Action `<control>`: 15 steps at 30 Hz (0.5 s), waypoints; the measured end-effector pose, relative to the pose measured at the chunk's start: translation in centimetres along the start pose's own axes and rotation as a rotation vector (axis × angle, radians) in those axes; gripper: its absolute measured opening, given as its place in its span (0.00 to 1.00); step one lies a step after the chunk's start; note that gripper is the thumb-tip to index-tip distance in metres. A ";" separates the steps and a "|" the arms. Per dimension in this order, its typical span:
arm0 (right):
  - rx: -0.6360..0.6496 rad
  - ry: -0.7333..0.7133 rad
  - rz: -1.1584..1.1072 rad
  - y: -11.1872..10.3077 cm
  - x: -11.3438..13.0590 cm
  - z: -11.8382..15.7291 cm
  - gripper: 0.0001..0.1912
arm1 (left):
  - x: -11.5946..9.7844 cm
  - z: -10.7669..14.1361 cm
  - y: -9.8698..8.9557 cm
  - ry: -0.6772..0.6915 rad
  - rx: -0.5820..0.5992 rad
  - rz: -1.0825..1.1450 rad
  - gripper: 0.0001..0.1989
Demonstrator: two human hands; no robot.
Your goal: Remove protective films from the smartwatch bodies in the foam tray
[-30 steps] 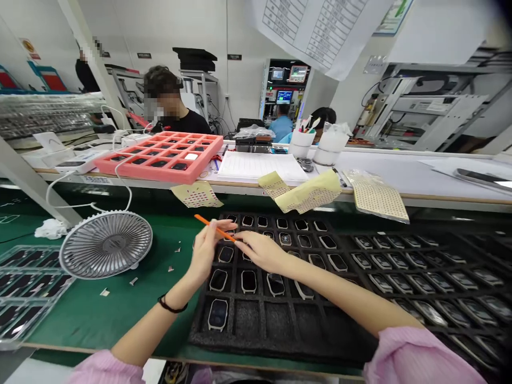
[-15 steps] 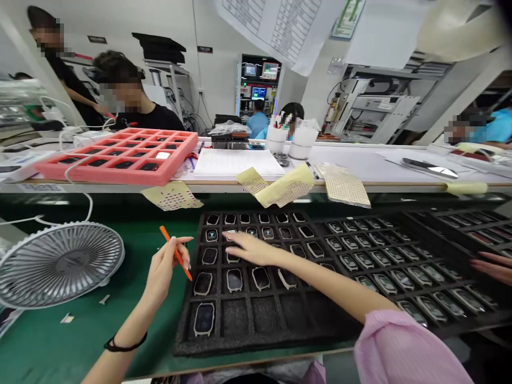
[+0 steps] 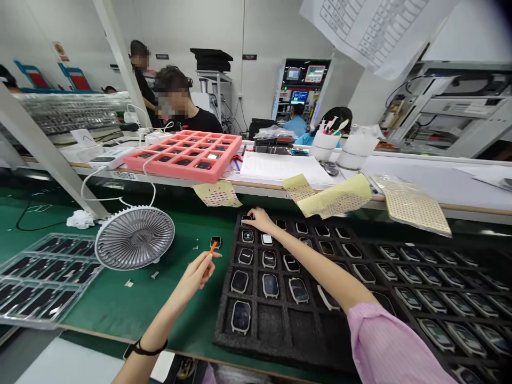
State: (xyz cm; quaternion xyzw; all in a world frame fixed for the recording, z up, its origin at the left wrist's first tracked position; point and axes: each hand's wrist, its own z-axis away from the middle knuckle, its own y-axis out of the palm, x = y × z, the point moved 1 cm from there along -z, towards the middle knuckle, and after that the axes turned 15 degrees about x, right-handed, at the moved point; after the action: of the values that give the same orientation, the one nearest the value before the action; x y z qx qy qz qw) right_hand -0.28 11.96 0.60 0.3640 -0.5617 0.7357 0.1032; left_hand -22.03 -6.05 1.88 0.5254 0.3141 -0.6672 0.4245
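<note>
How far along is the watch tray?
Looks mostly filled: watch bodies sit in most pockets of the black foam tray. In hand: right hand at a top-row watch, left hand pinching an orange stick. Left: two empty bottom-row pockets, one watch on the green mat.

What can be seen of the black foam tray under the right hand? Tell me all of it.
The black foam tray lies flat on the green mat, its coarse, dark foam cut into a grid of square compartments. Most compartments hold one of the rounded rectangular watch bodies, with dark or lit screens and pale frames, while some cells in the nearest row are empty. The person's right hand reaches over the tray's far left corner.
</note>
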 end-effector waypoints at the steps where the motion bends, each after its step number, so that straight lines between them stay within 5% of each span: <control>1: -0.004 -0.035 -0.064 0.2 0.0 0.0 0.13 | 0.0 0.1 -0.1 0.005 -0.007 -0.001 0.30; 7: 0.033 -0.260 -0.565 1.5 2.6 2.1 0.15 | -0.6 0.0 0.9 0.048 0.004 -0.027 0.30; 15: 0.327 -0.311 -1.208 3.1 9.0 8.6 0.12 | -2.1 -1.0 3.5 0.155 0.054 0.082 0.23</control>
State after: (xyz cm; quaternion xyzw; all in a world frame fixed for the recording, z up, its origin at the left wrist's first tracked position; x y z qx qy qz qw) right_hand -4.89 0.83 5.01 0.7297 -0.1470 0.5625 0.3599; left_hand -18.24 -6.21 3.75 0.5991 0.3062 -0.6146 0.4118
